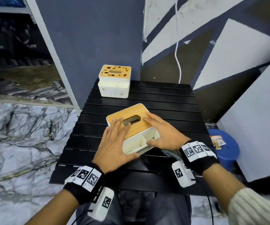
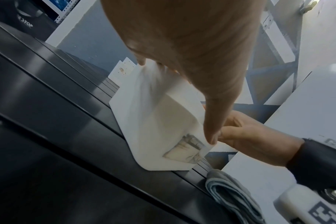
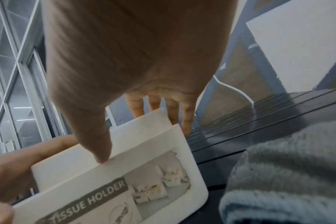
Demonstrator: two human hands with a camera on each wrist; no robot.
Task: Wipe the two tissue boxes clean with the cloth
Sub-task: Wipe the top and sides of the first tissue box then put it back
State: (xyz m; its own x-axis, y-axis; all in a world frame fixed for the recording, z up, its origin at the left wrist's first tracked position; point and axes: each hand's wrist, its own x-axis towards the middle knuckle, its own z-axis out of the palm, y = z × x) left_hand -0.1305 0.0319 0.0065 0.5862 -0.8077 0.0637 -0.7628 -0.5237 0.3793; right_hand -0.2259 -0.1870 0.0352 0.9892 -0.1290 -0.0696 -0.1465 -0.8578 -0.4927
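Observation:
The near tissue box (image 1: 132,127), white with a clean wooden lid, sits tilted on the black slatted table (image 1: 163,98). My left hand (image 1: 114,143) lies flat over its left side, fingers straight on the lid. My right hand (image 1: 160,133) lies on its right side, thumb on the front compartment rim (image 3: 105,160). The box front (image 3: 82,201) reads "TISSUE HOLDER". The far tissue box (image 1: 114,81) stands at the table's back left, its lid spotted with brown stains. The folded grey-blue cloth (image 1: 171,154) lies on the table under my right wrist, held by neither hand (image 2: 230,195) (image 3: 288,174).
A blue stool (image 1: 225,146) with a small packet on it stands right of the table. A white panel (image 1: 252,127) leans close on the right. A white cable (image 1: 178,54) hangs down the wall behind. Marble floor (image 1: 17,135) lies to the left.

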